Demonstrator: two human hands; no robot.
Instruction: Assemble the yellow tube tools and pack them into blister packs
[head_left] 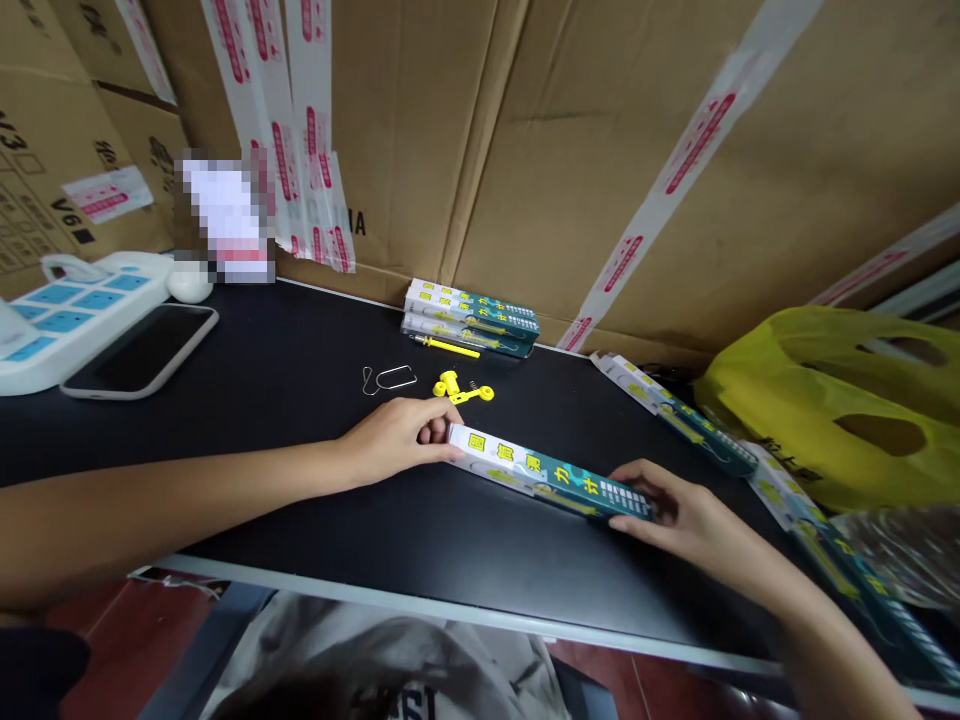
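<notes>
A long narrow box (536,475), white at one end and teal at the other with yellow characters, lies level just over the black table. My left hand (409,435) pinches its white end between thumb and fingers. Around the teal end, the fingers and thumb of my right hand (675,505) are closed. Just beyond the box are small yellow plastic parts (450,384) with a tiny spring. Bent metal wire pieces (395,377) lie left of them. A yellow rod (450,347) rests in front of similar boxes (472,318) at the back edge.
At the left are a white power strip (97,300) and a phone (142,350). More boxes of this kind (679,415) lie at the right beside a yellow plastic bag (810,400). Large taped cardboard (420,130) stands behind the black table (300,530).
</notes>
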